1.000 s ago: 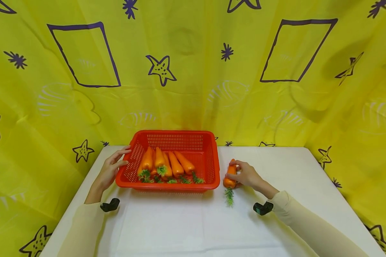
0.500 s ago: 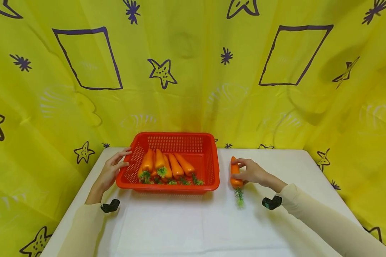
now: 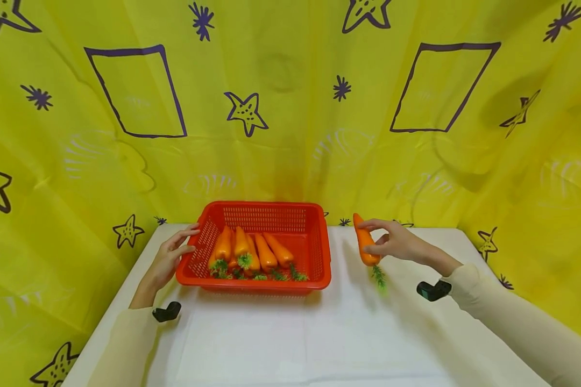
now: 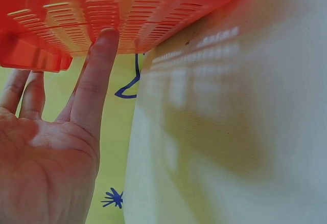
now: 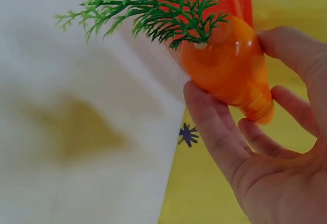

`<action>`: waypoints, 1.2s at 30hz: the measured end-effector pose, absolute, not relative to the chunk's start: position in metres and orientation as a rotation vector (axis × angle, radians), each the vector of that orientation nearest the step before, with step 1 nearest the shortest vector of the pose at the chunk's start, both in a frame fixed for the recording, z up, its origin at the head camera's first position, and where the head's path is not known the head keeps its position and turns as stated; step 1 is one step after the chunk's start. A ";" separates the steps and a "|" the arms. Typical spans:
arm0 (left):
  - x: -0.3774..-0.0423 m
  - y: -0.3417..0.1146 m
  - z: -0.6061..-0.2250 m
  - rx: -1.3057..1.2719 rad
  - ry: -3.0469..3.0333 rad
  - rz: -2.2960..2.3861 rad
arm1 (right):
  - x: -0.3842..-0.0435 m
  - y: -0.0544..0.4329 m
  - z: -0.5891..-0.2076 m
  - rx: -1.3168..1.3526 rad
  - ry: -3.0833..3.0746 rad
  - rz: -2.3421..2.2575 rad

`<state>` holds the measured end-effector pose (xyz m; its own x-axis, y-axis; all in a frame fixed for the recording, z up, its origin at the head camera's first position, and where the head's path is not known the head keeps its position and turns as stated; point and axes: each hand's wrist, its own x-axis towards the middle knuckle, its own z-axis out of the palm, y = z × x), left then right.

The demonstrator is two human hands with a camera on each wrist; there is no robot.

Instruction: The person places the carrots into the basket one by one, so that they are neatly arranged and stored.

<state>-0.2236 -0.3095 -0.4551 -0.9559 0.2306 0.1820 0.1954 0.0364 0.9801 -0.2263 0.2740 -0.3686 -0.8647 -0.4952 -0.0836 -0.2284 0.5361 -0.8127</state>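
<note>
My right hand (image 3: 392,240) pinches an orange toy carrot (image 3: 364,242) between thumb and fingers, to the right of the red basket (image 3: 252,283). Its pointed end is up and away from me, and its green top (image 5: 153,9) hangs toward me. A shadow falls on the cloth under the raised carrot. At the basket's left end, my left hand (image 3: 167,262) rests its extended fingers on the side. One long finger (image 4: 94,83) lies along the slotted wall in the left wrist view. Inside the basket, several more carrots (image 3: 277,250) lie bunched toward the left with their green tops toward me.
A white cloth (image 3: 271,344) covers the table under the basket. Yellow curtain (image 3: 290,70) with purple starfish drawings hangs close behind the table and along both sides. The basket's back rim stands near the curtain.
My right hand has lifted the carrot off the cloth and carried it a little to the right and up, tilting it. My left hand and the basket stay in place.
</note>
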 end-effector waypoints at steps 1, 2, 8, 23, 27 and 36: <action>-0.224 -0.310 -0.456 0.462 2.242 2.115 | -0.227 0.276 -0.367 -0.606 2.476 -1.247; -0.223 -0.310 -0.456 0.461 2.241 2.118 | -0.228 0.277 -0.365 -0.602 2.479 -1.252; -0.222 -0.308 -0.459 0.498 2.252 2.124 | -0.230 0.280 -0.360 -0.588 2.448 -1.309; -0.224 -0.306 -0.457 0.495 2.260 2.097 | -0.255 0.234 -0.339 -0.705 2.444 -1.225; -0.224 -0.307 -0.456 0.488 2.274 2.088 | -0.264 0.210 -0.331 -0.749 2.422 -1.172; -0.222 -0.307 -0.457 0.477 2.264 2.096 | -0.285 0.160 -0.325 -0.823 2.326 -1.141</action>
